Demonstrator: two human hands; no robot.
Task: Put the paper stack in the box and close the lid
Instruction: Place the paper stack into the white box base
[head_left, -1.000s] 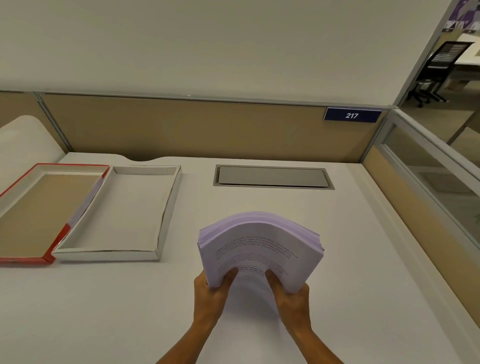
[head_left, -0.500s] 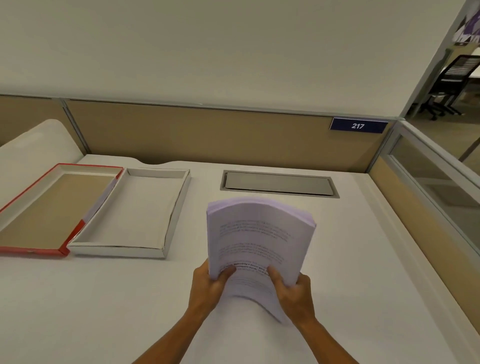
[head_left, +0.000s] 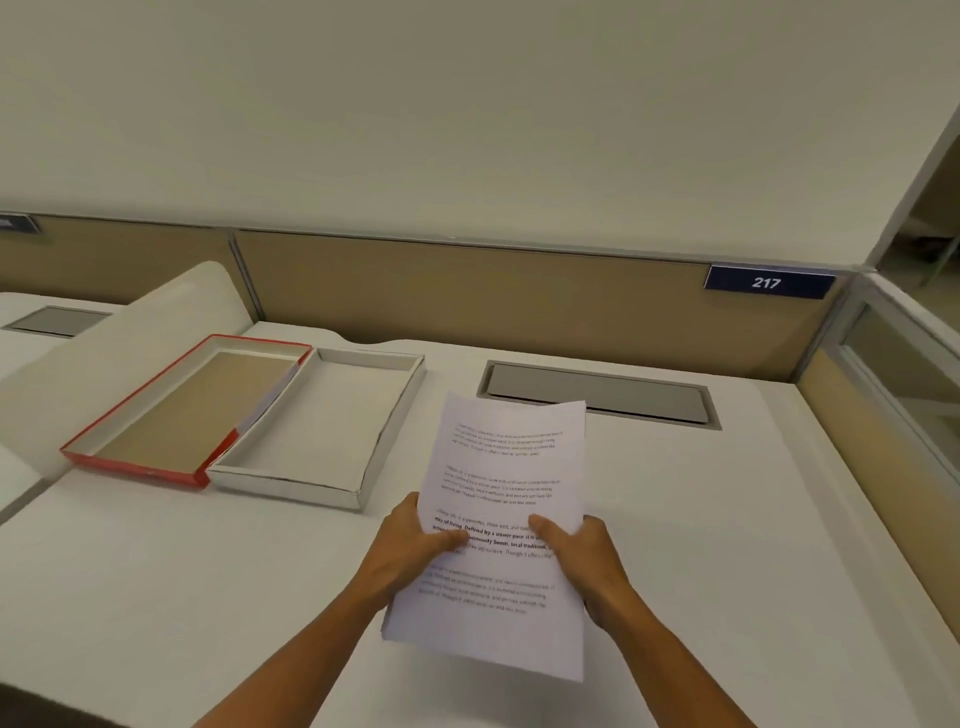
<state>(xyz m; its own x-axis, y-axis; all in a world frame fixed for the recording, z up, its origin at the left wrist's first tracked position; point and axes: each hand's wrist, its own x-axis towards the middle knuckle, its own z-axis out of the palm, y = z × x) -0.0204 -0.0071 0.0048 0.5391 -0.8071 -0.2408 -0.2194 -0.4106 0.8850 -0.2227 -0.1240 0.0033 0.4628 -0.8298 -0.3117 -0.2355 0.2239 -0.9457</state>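
A stack of white printed paper (head_left: 506, 478) is held upright above the desk, its printed face toward me. My left hand (head_left: 410, 551) grips its left edge with the thumb on the page. On the right edge sits my right hand (head_left: 582, 556), thumb also pressed on the text. To the left lies the shallow white box (head_left: 291, 480), open with nothing in it. Its red-edged lid (head_left: 130, 460) rests inside-up beside the box, touching the box's left wall.
A grey cable hatch (head_left: 597, 397) is set into the white desk (head_left: 727, 545) behind the paper. A tan partition (head_left: 467, 301) with a blue "217" plate (head_left: 768, 282) runs along the back. A glass divider (head_left: 904, 374) bounds the right side.
The paper stack has gone from bent over forward to standing upright and flat in both hands. The view has tilted up and shifted left.
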